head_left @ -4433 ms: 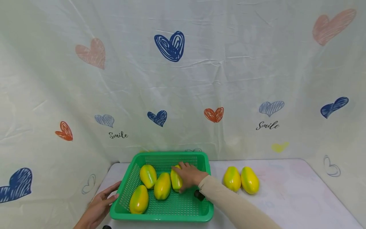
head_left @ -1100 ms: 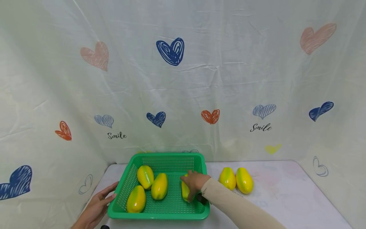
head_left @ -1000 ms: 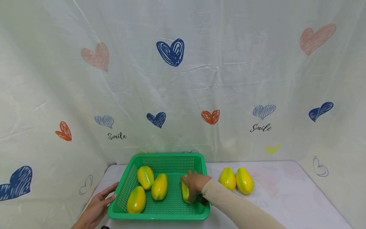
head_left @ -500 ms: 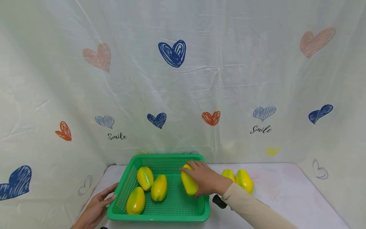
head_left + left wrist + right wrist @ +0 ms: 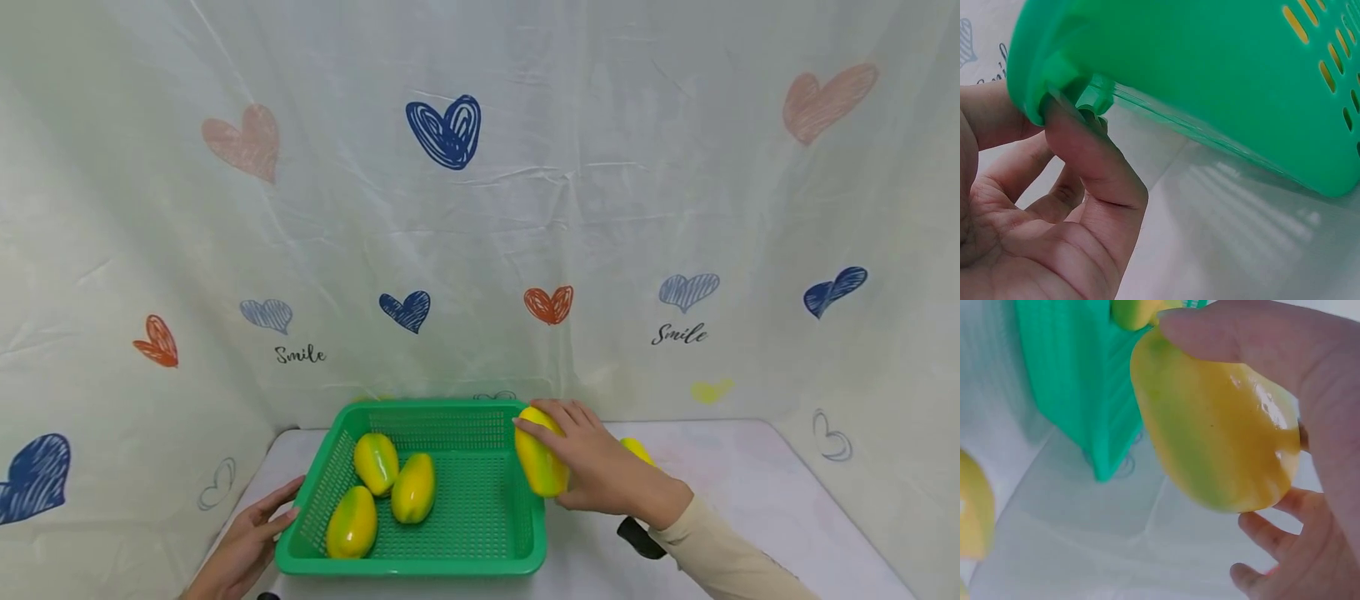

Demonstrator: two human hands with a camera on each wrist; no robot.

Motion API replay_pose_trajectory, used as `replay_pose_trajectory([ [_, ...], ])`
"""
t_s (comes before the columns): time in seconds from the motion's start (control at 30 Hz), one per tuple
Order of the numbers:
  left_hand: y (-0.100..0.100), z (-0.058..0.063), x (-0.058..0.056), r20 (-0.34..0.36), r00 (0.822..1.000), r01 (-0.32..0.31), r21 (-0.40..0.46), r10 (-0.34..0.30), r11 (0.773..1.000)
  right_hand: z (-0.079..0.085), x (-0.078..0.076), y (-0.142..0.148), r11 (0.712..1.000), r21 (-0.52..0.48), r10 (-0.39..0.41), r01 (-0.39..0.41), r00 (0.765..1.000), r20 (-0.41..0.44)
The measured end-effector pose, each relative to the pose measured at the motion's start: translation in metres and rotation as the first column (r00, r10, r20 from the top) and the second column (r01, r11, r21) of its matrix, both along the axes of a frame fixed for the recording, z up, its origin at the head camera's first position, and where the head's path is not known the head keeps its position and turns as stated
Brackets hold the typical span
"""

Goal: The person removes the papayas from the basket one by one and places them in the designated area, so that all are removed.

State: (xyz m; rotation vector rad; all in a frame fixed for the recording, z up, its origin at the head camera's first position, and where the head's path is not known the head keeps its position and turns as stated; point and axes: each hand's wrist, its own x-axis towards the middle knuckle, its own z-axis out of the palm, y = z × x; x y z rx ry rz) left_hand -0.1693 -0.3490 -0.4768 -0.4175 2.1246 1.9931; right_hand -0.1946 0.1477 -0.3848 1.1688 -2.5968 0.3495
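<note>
Fruit (image 5: 540, 457) in right hand (image 5: 606, 468)

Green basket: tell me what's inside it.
Three yellow fruits lie in the green basket, grouped toward its left; its perforated floor shows to their right. Whatever the fruits cover beneath them cannot be seen.

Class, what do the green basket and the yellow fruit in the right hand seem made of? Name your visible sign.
Green basket: probably moulded plastic, slight sheen; evenly coloured, regular slots.
Yellow fruit: glossy, perhaps plastic, judging by sharp highlights; real waxy skin is possible.
</note>
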Motion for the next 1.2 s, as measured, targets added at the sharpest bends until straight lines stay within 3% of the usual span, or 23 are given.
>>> replay_pose_trajectory([
  [0.6, -0.002, -0.003, 0.003, 0.007, 1.0, 0.017, 0.023, -0.017, 1.0, -0.024, 0.022, 0.081, 0.984, -0.056, -0.17, 0.168, 0.985, -0.034],
  [0.93, -0.003, 0.001, -0.001, 0.034, 0.999, 0.023, 0.027, -0.024, 0.999, -0.033, 0.031, 0.12, 0.958, -0.091, -0.273, 0.272, 0.962, -0.005],
  [1.2, -0.002, 0.0, -0.004, 0.043, 0.999, 0.007, 0.043, -0.009, 0.999, -0.044, 0.032, 0.149, 0.923, -0.106, -0.368, 0.37, 0.929, 0.042],
])
